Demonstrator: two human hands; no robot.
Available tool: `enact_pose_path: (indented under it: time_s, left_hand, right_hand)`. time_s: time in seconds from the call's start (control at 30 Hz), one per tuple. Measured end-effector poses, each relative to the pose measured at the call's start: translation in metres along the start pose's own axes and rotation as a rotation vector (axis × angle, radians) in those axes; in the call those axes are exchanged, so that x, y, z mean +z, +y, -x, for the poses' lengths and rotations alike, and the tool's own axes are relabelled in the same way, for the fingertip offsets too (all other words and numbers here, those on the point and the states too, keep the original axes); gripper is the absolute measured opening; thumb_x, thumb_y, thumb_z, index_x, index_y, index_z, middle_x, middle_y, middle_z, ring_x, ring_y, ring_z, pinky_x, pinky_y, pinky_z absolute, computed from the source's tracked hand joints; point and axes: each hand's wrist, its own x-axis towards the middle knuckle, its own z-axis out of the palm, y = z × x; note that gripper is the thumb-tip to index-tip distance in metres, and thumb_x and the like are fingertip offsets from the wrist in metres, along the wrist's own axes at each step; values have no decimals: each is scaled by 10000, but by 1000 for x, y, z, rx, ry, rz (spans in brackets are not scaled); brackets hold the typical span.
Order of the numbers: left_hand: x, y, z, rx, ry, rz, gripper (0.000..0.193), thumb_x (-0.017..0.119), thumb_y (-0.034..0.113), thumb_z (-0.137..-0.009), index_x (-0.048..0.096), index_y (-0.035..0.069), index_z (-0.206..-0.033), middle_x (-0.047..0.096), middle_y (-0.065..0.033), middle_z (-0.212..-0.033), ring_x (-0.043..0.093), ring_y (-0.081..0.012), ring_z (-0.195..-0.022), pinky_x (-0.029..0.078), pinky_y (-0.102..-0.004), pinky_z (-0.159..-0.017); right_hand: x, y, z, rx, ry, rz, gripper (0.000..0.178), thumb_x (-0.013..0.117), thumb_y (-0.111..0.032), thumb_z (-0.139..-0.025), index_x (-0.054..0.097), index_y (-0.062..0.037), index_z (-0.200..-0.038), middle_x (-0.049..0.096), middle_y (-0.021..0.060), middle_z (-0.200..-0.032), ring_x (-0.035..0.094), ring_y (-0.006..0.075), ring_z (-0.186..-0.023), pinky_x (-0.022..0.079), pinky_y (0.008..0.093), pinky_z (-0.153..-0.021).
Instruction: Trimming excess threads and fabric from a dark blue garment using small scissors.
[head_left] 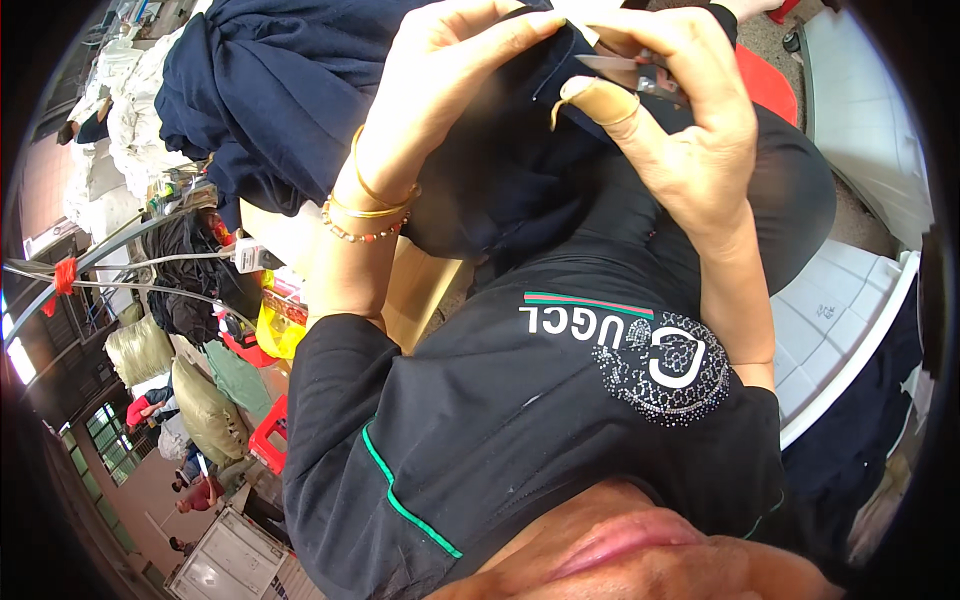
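My left hand (430,75), with gold bangles and a beaded bracelet at its wrist, pinches the edge of a dark navy garment piece (562,62). Light stitching runs along that edge. In my right hand (700,120) is a small tool with a pointed metal blade, which looks like thread snips (625,68). Its blade points left, close to the fabric edge. A yellowish cover (602,100) wraps my right thumb, one loose end hanging from it. Between the two hands a small white piece (580,22) shows; I cannot tell what it is.
A large heap of navy cloth (270,90) lies at the left beyond my left arm. Further left are a yellow bag (280,325), a red plastic stool (268,435) and stuffed sacks (205,410). A red seat (768,85) and a white panel (865,110) stand at the right. Several people are in the background.
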Motion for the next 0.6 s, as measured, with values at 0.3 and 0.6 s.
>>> enact_pose_path:
  time_s: [0.3,0.6]
  left_hand:
    - [-26,-26,1,194,107,-44,240,636,151,-980,721,-12,-1135,734,-76,-1107,670,-138,-1057,467,-254,-985]
    - [-24,-30,0,219,76,-47,242,641,147,-976,724,-9,-1141,737,-81,-1099,674,-134,-1049,467,-248,-979]
  right_hand:
    - [8,20,6,0,-9,255,381,790,-128,-836,695,-25,-1190,576,40,-862,576,140,-793,480,252,-753]
    - [2,17,4,43,-66,306,324,783,-106,-839,716,-27,-1146,559,40,-810,559,136,-726,447,242,-657]
